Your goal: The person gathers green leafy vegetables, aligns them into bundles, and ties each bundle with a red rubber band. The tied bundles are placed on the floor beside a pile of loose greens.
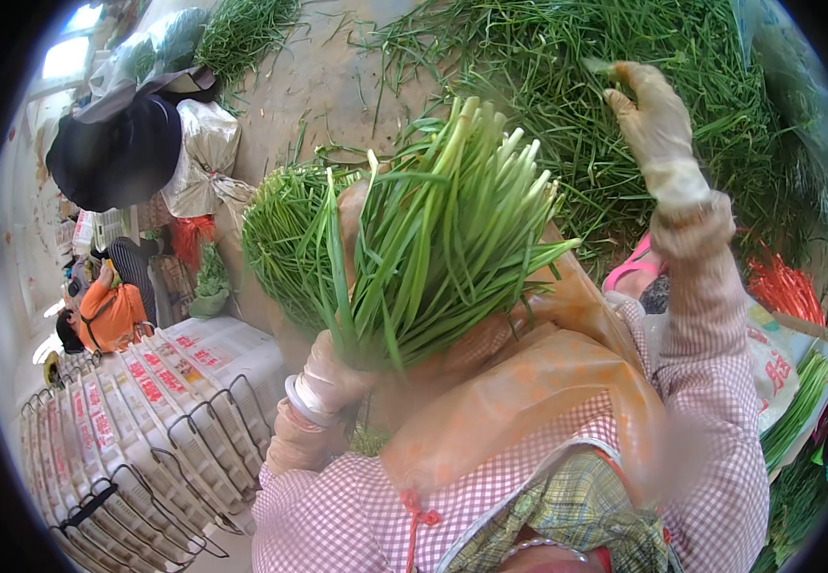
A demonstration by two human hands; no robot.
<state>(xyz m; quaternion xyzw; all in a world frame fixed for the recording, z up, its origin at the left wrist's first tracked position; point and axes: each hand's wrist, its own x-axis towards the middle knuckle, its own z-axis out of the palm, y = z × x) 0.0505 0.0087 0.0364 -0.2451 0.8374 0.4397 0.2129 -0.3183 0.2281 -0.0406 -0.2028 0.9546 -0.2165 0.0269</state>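
A thick bunch of garlic chives [447, 239] rests across my front, pale cut ends pointing up and away. My left hand [333, 377], in a pale glove, is closed around its lower leafy part. Out to the far right, my right hand [657, 119], gloved too, hangs over a wide heap of loose green leaves [567, 57]. Its thumb and forefinger are apart, and a blurred pale-green wisp shows by the forefinger's tip. Just left of the bunch lies another mass of chives [285, 248]. An orange-tinted plastic apron [528, 372] covers my lap.
At the left, white printed sacks [194, 353] lie under black wire hoops [137, 477]. A person in orange [113, 315] is beyond them. Near a dark cloth [113, 153] stands a tied plastic sack [205, 143]. Red strands [784, 286] and a box of chives [806, 401] sit at right.
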